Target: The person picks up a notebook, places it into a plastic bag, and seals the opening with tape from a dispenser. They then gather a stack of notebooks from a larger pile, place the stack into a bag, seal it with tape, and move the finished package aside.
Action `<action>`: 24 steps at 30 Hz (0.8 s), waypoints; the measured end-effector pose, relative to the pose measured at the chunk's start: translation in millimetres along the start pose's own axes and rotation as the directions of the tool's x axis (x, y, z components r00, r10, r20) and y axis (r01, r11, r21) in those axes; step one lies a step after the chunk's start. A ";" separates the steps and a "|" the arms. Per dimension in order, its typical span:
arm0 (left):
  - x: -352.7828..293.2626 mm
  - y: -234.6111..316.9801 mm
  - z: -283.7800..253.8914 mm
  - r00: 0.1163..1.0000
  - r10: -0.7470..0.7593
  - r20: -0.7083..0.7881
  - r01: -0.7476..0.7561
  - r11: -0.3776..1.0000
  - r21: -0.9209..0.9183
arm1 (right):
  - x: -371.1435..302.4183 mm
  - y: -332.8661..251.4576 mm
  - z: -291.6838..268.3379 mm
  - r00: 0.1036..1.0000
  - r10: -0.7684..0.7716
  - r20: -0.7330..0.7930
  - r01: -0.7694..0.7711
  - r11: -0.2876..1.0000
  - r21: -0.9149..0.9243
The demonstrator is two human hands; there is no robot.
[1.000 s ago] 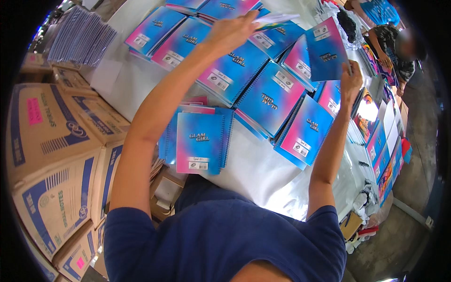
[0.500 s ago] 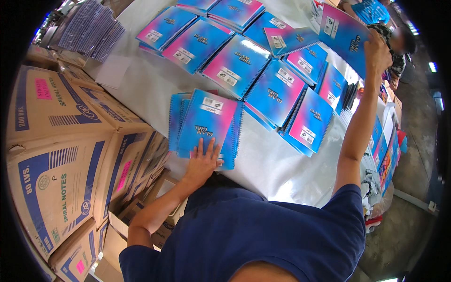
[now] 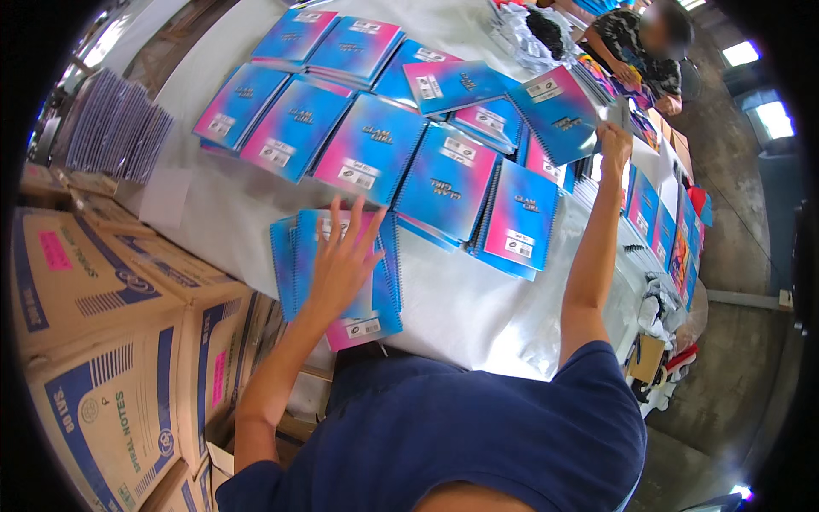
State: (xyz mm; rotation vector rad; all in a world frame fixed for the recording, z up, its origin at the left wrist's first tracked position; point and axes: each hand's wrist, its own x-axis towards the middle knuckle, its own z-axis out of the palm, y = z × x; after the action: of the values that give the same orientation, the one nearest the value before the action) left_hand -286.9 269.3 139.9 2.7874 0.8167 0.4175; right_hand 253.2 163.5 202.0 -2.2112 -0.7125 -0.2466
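Note:
My left hand (image 3: 345, 260) lies with spread fingers over a small pile of blue and pink spiral notebooks (image 3: 299, 294) near the table's front edge. The notebooks in that pile are turned different ways, so their corners stick out. At the far right, my right hand (image 3: 614, 147) is closed at the edge of a tilted spiral notebook (image 3: 556, 119), which overlaps other notebooks. Its fingertips are partly hidden. Several stacks of matching notebooks (image 3: 367, 141) stand in rows between and beyond my hands, and one notebook (image 3: 456, 85) lies askew on top of them.
Cardboard boxes (image 3: 94, 375) are piled along the left side. Behind them stands a tall stack of notebooks (image 3: 111, 128) seen edge-on. A person (image 3: 640, 51) works at the far right with colourful books. Crumpled plastic (image 3: 520, 34) lies at the table's far side. More notebooks (image 3: 661, 226) line the right.
My right hand has lowered the raised notebook onto the far-right stacks. My left hand has slid farther up the near pile, its fingers spreading. The whole view has shifted.

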 end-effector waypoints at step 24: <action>342.5 27.8 25.8 0.972 0.219 0.089 -0.215 0.975 -0.058 | -77.0 48.6 44.0 0.711 0.337 0.617 -0.682 0.118 0.721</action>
State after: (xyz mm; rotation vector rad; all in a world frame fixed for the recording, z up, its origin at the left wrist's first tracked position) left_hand 11.6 432.5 195.2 2.8363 0.4757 0.3314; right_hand 214.9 138.2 111.9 -1.1460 -0.0365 0.7740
